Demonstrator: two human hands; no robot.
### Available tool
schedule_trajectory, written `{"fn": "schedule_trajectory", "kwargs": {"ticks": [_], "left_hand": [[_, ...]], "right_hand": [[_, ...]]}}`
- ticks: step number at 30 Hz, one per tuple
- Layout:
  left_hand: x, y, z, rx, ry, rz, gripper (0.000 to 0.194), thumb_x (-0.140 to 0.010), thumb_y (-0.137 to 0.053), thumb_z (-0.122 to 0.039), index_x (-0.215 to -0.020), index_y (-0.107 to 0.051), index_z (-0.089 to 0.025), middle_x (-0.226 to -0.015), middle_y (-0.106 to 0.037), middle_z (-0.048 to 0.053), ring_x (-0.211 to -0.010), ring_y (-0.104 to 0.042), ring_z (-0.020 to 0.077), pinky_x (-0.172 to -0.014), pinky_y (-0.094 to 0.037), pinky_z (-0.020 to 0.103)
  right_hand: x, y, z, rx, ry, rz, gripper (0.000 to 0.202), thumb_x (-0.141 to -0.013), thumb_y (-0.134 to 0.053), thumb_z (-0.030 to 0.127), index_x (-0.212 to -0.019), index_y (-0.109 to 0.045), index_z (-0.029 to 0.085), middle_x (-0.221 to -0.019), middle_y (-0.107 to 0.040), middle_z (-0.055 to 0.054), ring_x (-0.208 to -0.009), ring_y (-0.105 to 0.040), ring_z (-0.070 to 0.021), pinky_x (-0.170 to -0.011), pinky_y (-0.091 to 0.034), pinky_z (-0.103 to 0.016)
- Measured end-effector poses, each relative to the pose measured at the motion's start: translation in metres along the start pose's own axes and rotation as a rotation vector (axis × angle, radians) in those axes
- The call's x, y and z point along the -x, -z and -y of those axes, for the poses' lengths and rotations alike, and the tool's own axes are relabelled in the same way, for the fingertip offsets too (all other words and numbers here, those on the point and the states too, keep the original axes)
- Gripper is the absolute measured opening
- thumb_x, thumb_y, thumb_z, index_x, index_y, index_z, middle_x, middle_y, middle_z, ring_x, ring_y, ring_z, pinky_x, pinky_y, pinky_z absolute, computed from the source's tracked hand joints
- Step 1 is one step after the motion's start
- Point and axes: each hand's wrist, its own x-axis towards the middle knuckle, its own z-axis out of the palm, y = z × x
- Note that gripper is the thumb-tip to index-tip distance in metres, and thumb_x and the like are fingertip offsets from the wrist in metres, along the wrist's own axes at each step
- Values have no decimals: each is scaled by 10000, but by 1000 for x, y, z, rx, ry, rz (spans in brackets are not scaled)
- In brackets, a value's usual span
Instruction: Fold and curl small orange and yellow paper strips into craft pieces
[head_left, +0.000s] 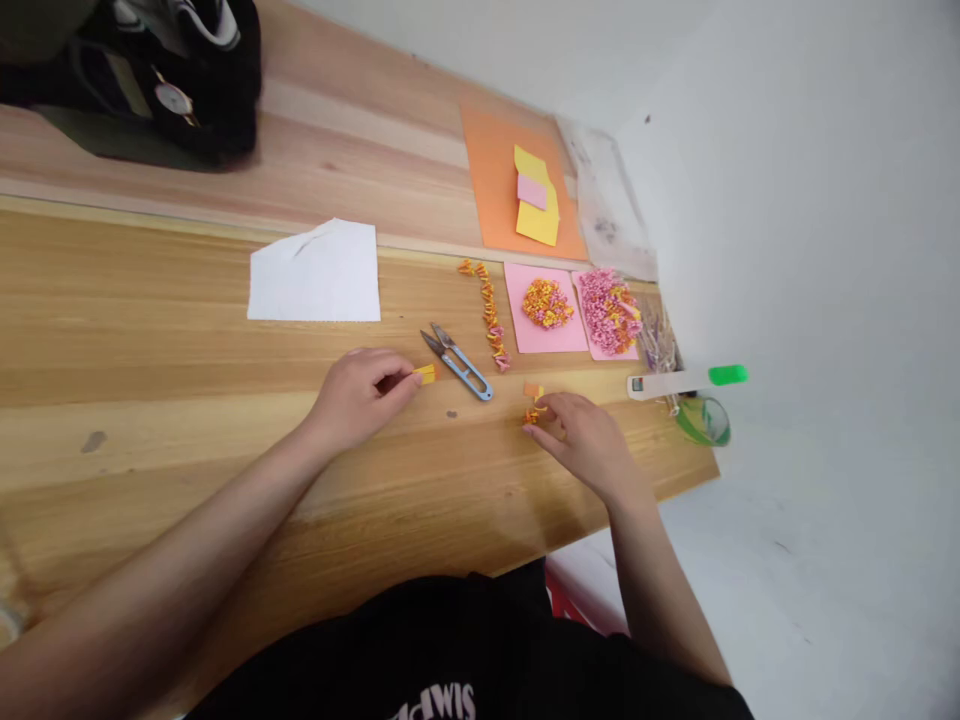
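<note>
My left hand (pixel 367 395) is closed in a pinch on a small folded yellow paper piece (pixel 425 374). Just to the right of it, thread snips (pixel 457 362) with blue handles lie on the wooden table, blades pointing away. My right hand (pixel 581 435) rests low over the table with thumb and forefinger apart. Between and beside those fingertips are small orange and yellow paper bits (pixel 532 416), with a flat orange paper piece (pixel 533 390) just beyond. I cannot tell whether the fingers press on any of them. A row of folded paper pieces (pixel 489 305) runs behind the snips.
Pink sheets carry a mixed orange and pink heap (pixel 546 304) and a larger heap (pixel 609 310). White paper (pixel 319 275) lies at left, an orange sheet (pixel 487 190) farther back. A black bag (pixel 225 110) stands back left. A green-capped white stick (pixel 675 383) and green tape roll (pixel 701 422) are at right.
</note>
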Motion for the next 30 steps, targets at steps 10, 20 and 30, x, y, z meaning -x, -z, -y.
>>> {"fn": "schedule_trajectory", "kwargs": {"ticks": [10,20,30], "left_hand": [[-1,1,-3,-20,24,10,307,-855,-473,-371,-662,-608,-174,-634,-612,8,-593,-518,139,-616,-365,266],[-1,0,-1,-9,6,-2,293,-858,-485,-357,-669,-615,-176,-640,-626,4,-595,-521,133,-610,-367,263],[0,-4,4,7,-64,-22,292,-882,-478,-321,-673,-618,-172,-616,-622,0,-589,-534,132,-617,-374,265]], "right_hand": [[0,-14,8,87,88,-29,122,-900,-595,245,-954,-663,160,-930,-687,-100,-922,-641,-267,-769,-477,-348],[1,-11,8,51,78,-8,144,-892,-539,166,-958,-667,156,-932,-686,-96,-928,-641,-267,-746,-457,-335],[-69,48,19,-71,250,-333,97,-841,-569,163,-878,-659,174,-839,-680,-49,-789,-610,-195,-691,-413,-286]]}}
